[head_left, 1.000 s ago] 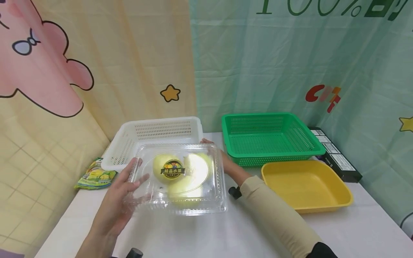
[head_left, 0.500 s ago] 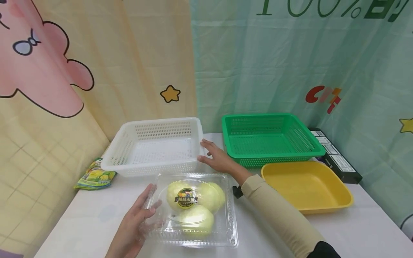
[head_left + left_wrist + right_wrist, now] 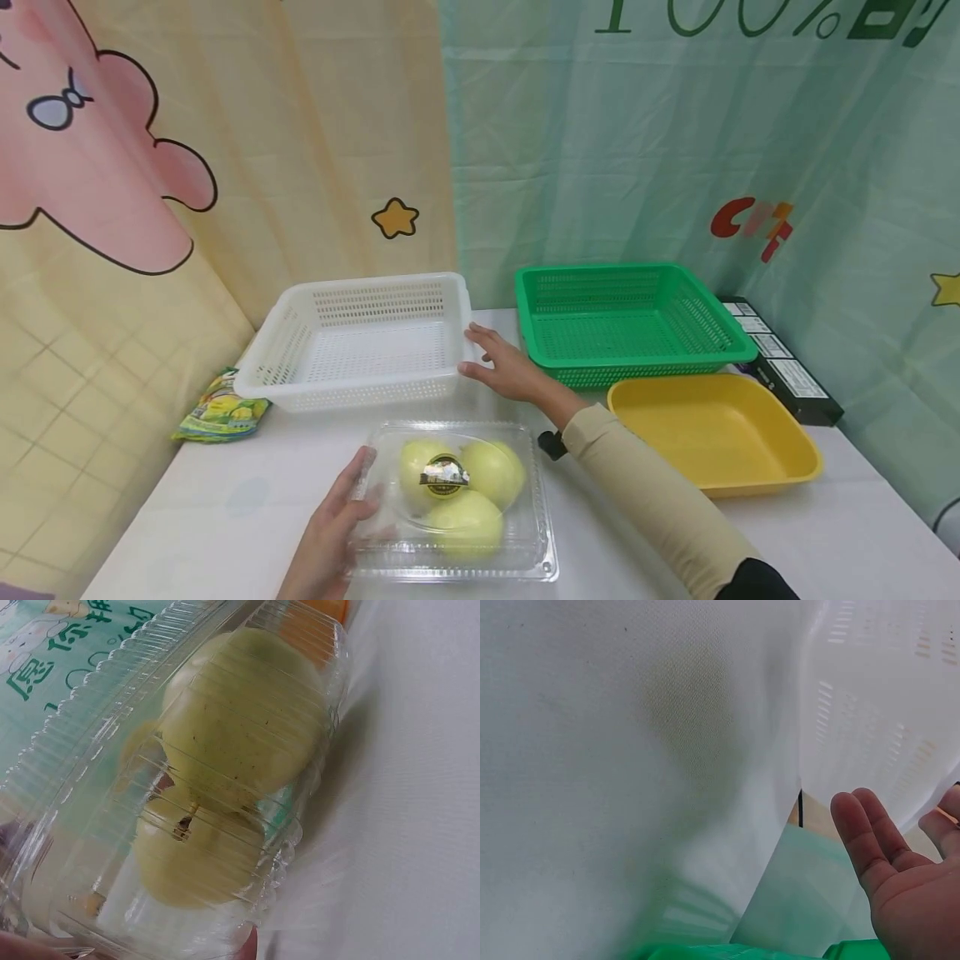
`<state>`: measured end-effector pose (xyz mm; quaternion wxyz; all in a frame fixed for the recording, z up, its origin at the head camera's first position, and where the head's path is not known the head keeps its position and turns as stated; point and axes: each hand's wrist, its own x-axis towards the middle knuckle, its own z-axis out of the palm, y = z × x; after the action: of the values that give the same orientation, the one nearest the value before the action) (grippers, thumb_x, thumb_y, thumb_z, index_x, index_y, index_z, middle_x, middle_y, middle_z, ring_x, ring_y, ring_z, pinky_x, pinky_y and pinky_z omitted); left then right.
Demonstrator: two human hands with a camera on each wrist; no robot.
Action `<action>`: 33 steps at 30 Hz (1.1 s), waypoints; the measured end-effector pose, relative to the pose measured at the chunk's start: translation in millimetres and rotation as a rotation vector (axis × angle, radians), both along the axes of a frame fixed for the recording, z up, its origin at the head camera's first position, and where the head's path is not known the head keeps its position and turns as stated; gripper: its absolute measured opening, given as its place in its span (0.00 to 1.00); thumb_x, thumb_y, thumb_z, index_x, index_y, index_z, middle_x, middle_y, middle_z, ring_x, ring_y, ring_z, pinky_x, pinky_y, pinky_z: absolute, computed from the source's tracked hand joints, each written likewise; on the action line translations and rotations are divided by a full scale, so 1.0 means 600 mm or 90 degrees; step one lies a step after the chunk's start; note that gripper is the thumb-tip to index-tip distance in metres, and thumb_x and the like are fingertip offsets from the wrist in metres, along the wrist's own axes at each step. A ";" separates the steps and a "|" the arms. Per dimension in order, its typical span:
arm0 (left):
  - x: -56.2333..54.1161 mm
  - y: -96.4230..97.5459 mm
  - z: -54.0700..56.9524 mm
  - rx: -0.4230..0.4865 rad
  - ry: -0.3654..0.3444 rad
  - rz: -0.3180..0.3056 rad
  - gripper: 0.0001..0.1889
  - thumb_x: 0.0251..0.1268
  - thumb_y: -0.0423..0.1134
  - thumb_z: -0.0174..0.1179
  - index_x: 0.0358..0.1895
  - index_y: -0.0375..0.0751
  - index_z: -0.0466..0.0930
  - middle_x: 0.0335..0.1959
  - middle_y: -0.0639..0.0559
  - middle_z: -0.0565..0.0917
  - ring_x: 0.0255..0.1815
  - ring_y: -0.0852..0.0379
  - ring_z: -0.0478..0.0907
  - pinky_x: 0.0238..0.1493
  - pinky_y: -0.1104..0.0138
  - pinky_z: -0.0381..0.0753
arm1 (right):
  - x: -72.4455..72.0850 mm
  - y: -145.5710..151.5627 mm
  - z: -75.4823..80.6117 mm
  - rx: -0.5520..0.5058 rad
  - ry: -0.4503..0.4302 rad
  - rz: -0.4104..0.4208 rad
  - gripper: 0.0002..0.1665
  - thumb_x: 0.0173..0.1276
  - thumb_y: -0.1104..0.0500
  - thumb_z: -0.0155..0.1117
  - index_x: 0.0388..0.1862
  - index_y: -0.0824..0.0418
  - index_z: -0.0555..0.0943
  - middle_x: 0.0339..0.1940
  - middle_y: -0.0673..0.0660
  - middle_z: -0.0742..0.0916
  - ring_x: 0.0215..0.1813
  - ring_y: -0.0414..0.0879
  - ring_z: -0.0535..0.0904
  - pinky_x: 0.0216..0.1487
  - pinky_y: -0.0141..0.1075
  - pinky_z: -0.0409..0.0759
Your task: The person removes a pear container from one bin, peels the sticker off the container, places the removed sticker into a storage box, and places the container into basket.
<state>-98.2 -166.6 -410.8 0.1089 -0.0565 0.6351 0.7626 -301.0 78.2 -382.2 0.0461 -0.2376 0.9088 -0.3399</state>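
My left hand (image 3: pixel 327 525) grips the left side of a clear plastic clamshell box (image 3: pixel 536 554), low over the front of the table. Inside show three round, pale yellow-green fruits (image 3: pixel 491 473), and the lid bears a dark label (image 3: pixel 444 477). The left wrist view looks through the ribbed wall at two fruits (image 3: pixel 244 712), one with a short stem. My right hand (image 3: pixel 510 368) reaches to the right end of the white basket (image 3: pixel 352 390), fingertips right at its rim. In the right wrist view its fingers (image 3: pixel 866 847) are loosely bent and hold nothing.
A green basket (image 3: pixel 637 367) stands back right, with a yellow tray (image 3: pixel 720 485) before it. Black boxes (image 3: pixel 798 387) lie along the right edge. A green-yellow packet (image 3: pixel 225 412) lies left of the white basket. Printed curtains (image 3: pixel 562 167) rise behind the white table (image 3: pixel 225 508).
My left hand has brought the clamshell box down toward me and slightly right, uncovering the white basket's front and my right hand. The right hand has stayed at the basket's right end.
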 end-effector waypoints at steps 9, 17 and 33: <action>-0.002 0.014 -0.011 -0.027 0.013 0.004 0.39 0.64 0.34 0.48 0.76 0.57 0.41 0.79 0.51 0.37 0.75 0.35 0.47 0.55 0.52 0.79 | -0.002 0.002 0.001 -0.004 0.013 0.017 0.42 0.69 0.41 0.54 0.76 0.52 0.53 0.79 0.50 0.54 0.63 0.58 0.75 0.63 0.49 0.74; -0.003 0.019 -0.011 -0.101 0.049 -0.027 0.40 0.65 0.38 0.50 0.76 0.53 0.37 0.78 0.42 0.36 0.76 0.31 0.37 0.67 0.44 0.60 | -0.002 0.006 0.002 0.003 0.013 0.024 0.42 0.69 0.41 0.53 0.76 0.53 0.52 0.79 0.50 0.54 0.63 0.58 0.75 0.64 0.49 0.74; -0.004 0.030 -0.029 -0.086 0.070 -0.034 0.43 0.63 0.38 0.54 0.76 0.47 0.37 0.78 0.43 0.36 0.77 0.37 0.28 0.73 0.41 0.32 | -0.004 0.008 -0.005 0.007 0.031 0.029 0.43 0.68 0.39 0.52 0.76 0.52 0.52 0.79 0.50 0.53 0.62 0.57 0.76 0.64 0.50 0.74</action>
<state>-100.8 -148.4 -428.0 0.0906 -0.0048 0.6915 0.7167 -303.2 82.9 -385.3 0.0330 -0.2662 0.9057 -0.3282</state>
